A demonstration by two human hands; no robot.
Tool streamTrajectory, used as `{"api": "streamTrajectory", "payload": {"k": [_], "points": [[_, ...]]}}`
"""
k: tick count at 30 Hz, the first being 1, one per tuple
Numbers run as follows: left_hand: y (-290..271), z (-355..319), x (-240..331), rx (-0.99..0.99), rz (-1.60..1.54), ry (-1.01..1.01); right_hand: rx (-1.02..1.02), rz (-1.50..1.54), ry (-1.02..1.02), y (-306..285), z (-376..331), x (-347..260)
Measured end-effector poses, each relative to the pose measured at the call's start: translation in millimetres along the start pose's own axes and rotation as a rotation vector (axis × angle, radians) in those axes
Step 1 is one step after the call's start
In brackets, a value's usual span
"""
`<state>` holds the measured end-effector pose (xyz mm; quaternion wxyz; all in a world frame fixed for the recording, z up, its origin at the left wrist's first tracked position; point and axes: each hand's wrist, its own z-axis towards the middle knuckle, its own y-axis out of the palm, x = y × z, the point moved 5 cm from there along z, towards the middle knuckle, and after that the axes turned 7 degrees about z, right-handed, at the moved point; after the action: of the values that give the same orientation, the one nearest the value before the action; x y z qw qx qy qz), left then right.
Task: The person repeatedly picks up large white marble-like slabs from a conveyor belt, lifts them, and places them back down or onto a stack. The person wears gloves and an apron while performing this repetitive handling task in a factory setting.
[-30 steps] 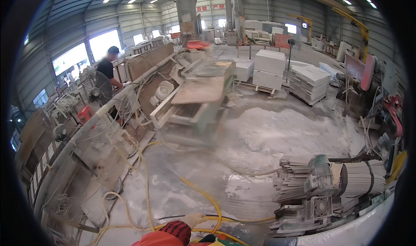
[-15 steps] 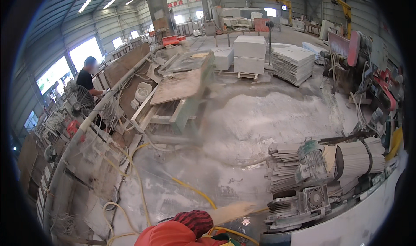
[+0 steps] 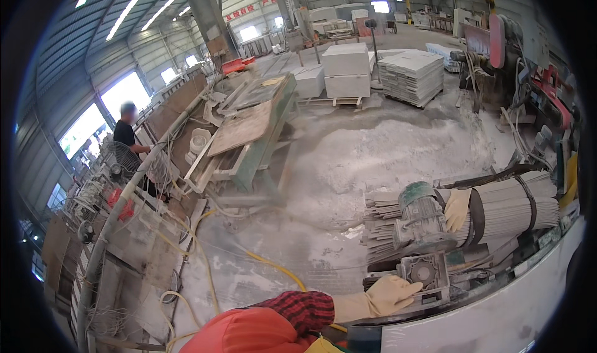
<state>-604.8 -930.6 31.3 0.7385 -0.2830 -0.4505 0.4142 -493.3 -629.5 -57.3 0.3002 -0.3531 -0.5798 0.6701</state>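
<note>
My left hand (image 3: 393, 295), in a cream rubber glove, reaches in from the lower edge under a red-and-black checked cuff (image 3: 311, 309) and a red sleeve (image 3: 249, 333). Its fingers point right, stretched out, with nothing visible in them. It is in front of a grey gearbox (image 3: 424, 273) on a machine, and I cannot tell whether they touch. Beyond that sits a dusty electric motor with a green cap (image 3: 415, 194). A loose cream glove (image 3: 458, 209) lies beside the motor on a strapped bundle of thin grey strips (image 3: 513, 207). My right hand is out of the picture.
A pale machine edge (image 3: 479, 325) runs along the lower right. Yellow hoses (image 3: 277, 269) cross the dusty wet floor. A green-framed bench (image 3: 249, 129) stands left of centre, with a person (image 3: 126, 135) beyond it. Stacked slabs (image 3: 411, 76) and white blocks (image 3: 346, 70) stand at the back.
My left hand has moved right and slightly up, nearer to the gearbox, and is no longer blurred. The view has shifted, and the loose glove beside the motor now shows more plainly.
</note>
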Motion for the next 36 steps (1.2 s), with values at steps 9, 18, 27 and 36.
{"api": "streamTrajectory", "payload": {"k": [9, 18, 27, 36], "points": [[-6.0, 2.8, 8.5, -0.029, 0.018, -0.018, 0.269, -0.014, -0.058, 12.2, -6.2, 1.7], [70.1, -42.2, 86.1, -0.406, 0.013, 0.786, 0.239, -0.049, -0.028, 1.8, 1.5, -13.4], [127.0, -74.7, 44.9, -0.295, -0.15, 0.957, 0.218, -0.027, -0.049, -1.9, -3.9, -24.4], [125.2, -106.9, 27.9, -0.3, 0.051, 0.88, 0.222, 0.017, -0.08, -12.9, -5.0, -32.6]]}}
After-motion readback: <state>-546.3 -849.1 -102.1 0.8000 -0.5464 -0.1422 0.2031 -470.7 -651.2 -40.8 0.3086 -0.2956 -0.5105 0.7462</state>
